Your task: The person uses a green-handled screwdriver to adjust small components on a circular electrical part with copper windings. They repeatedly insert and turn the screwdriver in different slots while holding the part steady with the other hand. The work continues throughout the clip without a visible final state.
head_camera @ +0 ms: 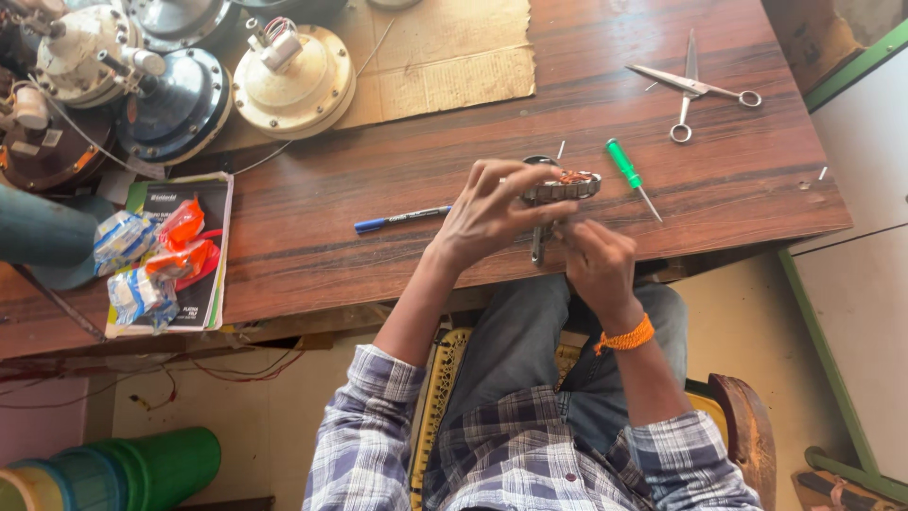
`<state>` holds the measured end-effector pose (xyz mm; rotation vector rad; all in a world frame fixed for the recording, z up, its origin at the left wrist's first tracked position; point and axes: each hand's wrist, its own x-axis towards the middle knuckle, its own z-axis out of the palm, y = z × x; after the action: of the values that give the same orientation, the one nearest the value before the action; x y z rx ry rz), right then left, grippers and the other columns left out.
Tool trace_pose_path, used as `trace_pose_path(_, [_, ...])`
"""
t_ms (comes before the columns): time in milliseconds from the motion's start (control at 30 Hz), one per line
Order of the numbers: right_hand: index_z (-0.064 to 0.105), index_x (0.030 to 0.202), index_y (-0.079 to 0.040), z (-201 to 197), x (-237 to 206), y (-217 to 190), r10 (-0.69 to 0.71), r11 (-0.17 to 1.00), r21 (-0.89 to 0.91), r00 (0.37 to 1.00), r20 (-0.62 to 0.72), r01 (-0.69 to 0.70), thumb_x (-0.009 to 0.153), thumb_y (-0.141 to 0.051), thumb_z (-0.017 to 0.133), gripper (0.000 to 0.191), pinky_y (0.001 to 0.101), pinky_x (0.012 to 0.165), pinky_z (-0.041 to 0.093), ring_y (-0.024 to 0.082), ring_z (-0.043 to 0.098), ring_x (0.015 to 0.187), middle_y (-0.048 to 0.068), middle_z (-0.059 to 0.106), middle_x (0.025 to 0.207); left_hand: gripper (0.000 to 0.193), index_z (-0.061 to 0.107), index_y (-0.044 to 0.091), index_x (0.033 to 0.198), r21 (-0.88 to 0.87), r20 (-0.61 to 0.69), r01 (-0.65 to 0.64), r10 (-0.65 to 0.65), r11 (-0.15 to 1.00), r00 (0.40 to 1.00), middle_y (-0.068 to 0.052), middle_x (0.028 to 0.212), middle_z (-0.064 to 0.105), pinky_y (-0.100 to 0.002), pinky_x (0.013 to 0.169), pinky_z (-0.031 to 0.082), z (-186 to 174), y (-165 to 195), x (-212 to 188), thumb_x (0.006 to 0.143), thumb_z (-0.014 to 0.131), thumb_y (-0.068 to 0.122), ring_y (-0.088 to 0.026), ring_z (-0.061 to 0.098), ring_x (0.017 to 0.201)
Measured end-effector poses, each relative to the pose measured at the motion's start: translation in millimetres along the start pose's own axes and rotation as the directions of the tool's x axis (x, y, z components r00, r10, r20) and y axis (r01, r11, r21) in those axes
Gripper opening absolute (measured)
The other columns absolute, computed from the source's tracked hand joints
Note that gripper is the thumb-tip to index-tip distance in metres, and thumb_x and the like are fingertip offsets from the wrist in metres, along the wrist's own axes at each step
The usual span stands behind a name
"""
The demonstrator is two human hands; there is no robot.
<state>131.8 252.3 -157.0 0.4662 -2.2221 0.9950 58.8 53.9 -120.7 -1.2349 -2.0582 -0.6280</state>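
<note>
My left hand (487, 213) grips a round metal motor core (566, 185) with copper-coloured windings, held on edge just above the wooden table (378, 237). My right hand (598, 263) is closed right below it, fingers touching its underside, and what they pinch is hidden. A dark metal tool (537, 244) lies under both hands at the table's front edge. A green-handled screwdriver (632, 176) lies just right of the core, and a blue pen (402, 219) lies left of my left hand.
Scissors (695, 89) lie at the far right. Several fan motor housings (293, 80) crowd the far left beside a cardboard sheet (454, 57). A booklet with small plastic packets (156, 255) sits at the left edge. Green cylinders (142, 468) stand on the floor.
</note>
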Motion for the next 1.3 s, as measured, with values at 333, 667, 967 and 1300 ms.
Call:
trace_pose_path(333, [0.076, 0.102, -0.004, -61.0, 29.2, -45.0, 0.156, 0.984, 0.08, 0.986, 0.054, -0.16, 0.094, -0.005, 0.078, 0.008, 0.0283, 0.062, 0.05, 0.013, 0.065, 0.069, 0.005, 0.069, 0.084, 0.012, 0.076, 0.011, 0.099, -0.273, -0.232, 0.3, -0.365, 0.914, 0.902, 0.001, 0.086, 0.063, -0.027, 0.065, 0.048, 36.0, 37.8, -25.5, 0.091, 0.083, 0.015, -0.01, 0.06, 0.072])
trace_pose_path(667, [0.076, 0.098, -0.002, -28.1, 103.6, -25.9, 0.088, 0.996, -0.052, 0.973, 0.212, -0.079, 0.094, -0.006, 0.08, 0.007, 0.0311, 0.065, 0.05, 0.018, 0.069, 0.074, 0.013, 0.073, 0.086, 0.011, 0.067, 0.004, 0.086, -0.965, 0.164, 0.24, -0.953, -0.102, 0.254, 0.004, 0.069, 0.058, -0.019, 0.049, 0.031, 76.1, 73.1, -17.2, 0.095, 0.073, 0.006, 0.0, 0.045, 0.056])
trace_pose_path(967, [0.078, 0.101, 0.0, -36.9, 104.8, 16.8, 0.403, 0.905, 0.032, 0.881, 0.246, -0.423, 0.094, -0.006, 0.079, 0.01, 0.0279, 0.058, 0.048, 0.009, 0.065, 0.069, 0.008, 0.077, 0.083, 0.009, 0.068, 0.008, 0.099, -0.649, -0.293, 0.564, -0.852, 0.511, 0.434, -0.002, 0.09, 0.062, -0.028, 0.069, 0.045, 47.9, 81.1, -5.7, 0.094, 0.076, 0.01, -0.013, 0.055, 0.08])
trace_pose_path(1300, [0.077, 0.1, -0.002, -64.4, 49.8, -11.4, 0.403, 0.869, 0.196, 0.879, 0.256, -0.455, 0.091, -0.004, 0.079, 0.01, 0.0267, 0.063, 0.05, 0.008, 0.061, 0.073, 0.006, 0.075, 0.086, 0.06, 0.055, 0.026, 0.146, -0.21, -0.037, 0.129, -0.14, 0.969, 0.99, 0.006, 0.129, 0.068, -0.038, 0.1, 0.056, 9.0, 7.1, 12.7, 0.091, 0.08, 0.022, -0.019, 0.065, 0.11])
